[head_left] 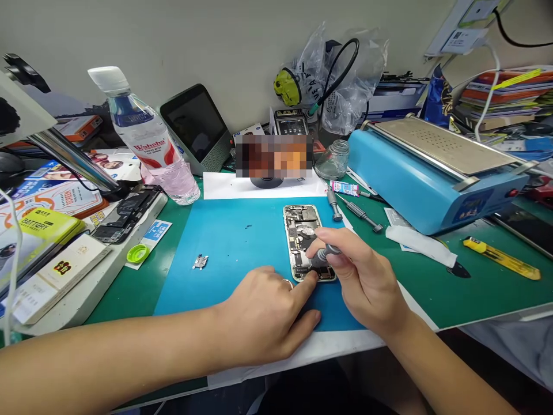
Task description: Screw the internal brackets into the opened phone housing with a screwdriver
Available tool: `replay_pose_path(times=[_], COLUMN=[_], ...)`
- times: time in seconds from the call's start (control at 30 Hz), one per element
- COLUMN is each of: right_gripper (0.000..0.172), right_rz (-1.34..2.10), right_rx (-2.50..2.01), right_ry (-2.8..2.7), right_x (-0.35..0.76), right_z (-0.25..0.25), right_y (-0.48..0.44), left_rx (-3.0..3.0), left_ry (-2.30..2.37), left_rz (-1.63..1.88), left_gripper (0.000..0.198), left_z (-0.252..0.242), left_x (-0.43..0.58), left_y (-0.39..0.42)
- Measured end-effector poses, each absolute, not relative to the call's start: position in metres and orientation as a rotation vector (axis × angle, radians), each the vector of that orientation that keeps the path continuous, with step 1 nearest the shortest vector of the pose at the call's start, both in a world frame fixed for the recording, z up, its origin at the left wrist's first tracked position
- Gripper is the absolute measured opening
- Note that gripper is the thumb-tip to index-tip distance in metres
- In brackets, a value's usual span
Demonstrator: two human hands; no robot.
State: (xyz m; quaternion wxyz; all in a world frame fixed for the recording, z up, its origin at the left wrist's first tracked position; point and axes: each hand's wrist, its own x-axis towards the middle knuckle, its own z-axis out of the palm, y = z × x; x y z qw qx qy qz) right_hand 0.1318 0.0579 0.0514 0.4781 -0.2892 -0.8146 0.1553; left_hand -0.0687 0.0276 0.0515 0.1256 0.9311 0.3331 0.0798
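An opened smartphone (298, 233) lies on a blue mat (233, 230), its inner boards, a round silver part and ribbon parts bare. My right hand (367, 276) pinches a small grey screwdriver (322, 257) between thumb and fingers. The driver slants over the lower half of the phone; its tip is too small to make out. My left hand (270, 311) rests on the mat, with the index fingertip on the phone's bottom end and the thumb apart. Its other fingers are curled and partly hidden. A small metal bracket (200, 261) and tiny dark bits lie left of the phone.
Two more screwdrivers (358, 213) lie beyond my right hand. A blue heating-plate machine (401, 178), a yellow cutter (501, 258) and a glass jar (334, 158) stand or lie to the right. Leftward are a water bottle (151, 144), a dark screen (196, 124) and boxes (60, 276).
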Motion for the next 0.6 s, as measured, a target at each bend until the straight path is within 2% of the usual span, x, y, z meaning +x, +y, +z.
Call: replay_pose_path(times=[0.6], right_gripper=[0.048], right_rz=[0.303], right_rx=[-0.709], right_ry=[-1.880], right_x=[0.1290], right_z=[0.0463], right_y=[0.0589], left_rx=[2.725], left_ry=[0.972], left_rz=[0.280], left_gripper=[0.046], left_z=[0.0492], left_x=[-0.0697], left_y=[0.0272])
